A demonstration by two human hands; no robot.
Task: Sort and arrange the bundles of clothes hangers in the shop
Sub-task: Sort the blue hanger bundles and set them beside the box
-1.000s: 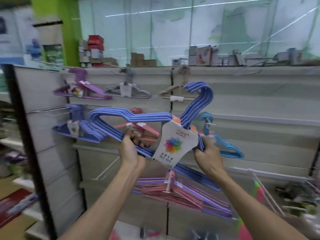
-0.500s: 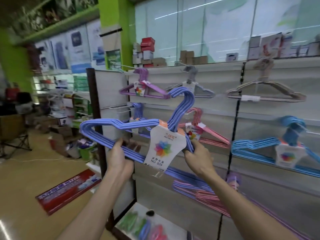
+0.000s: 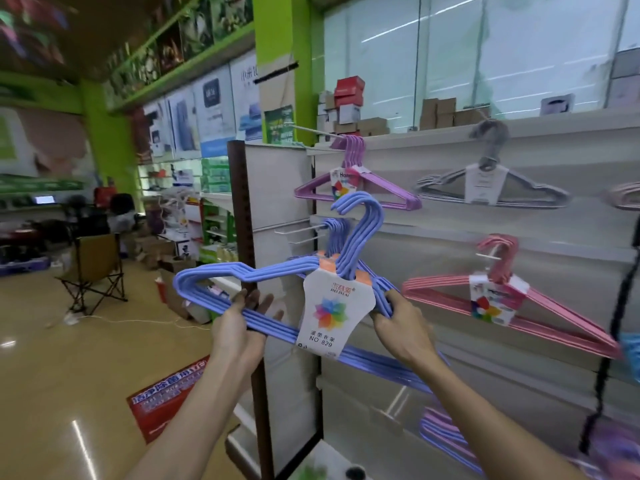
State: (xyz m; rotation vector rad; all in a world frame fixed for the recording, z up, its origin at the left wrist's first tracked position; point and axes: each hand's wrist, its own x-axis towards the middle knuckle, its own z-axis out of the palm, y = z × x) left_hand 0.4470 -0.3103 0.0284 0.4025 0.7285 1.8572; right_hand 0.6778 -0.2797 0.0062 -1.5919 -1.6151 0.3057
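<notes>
Shop aisle, white display wall (image 3: 450, 244) at right: three hung bundles, purple (image 3: 360, 188), grey (image 3: 491, 185), pink (image 3: 502, 299). Left hand (image 3: 239, 327) and right hand (image 3: 401, 327), each grip curled round the blue hanger bundle (image 3: 277, 271).

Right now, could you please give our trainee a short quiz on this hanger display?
1. True or false: the blue hanger bundle in both hands already hangs on a peg.
2. Which hand holds the bundle's bottom bar: A left hand, B right hand?
3. What colour is the bundle on the top peg nearest the shelf's end?

Key: 1 false, it is held in front of the rack. 2 A; the right hand holds the sloped side by the white label. 3 purple.
</notes>
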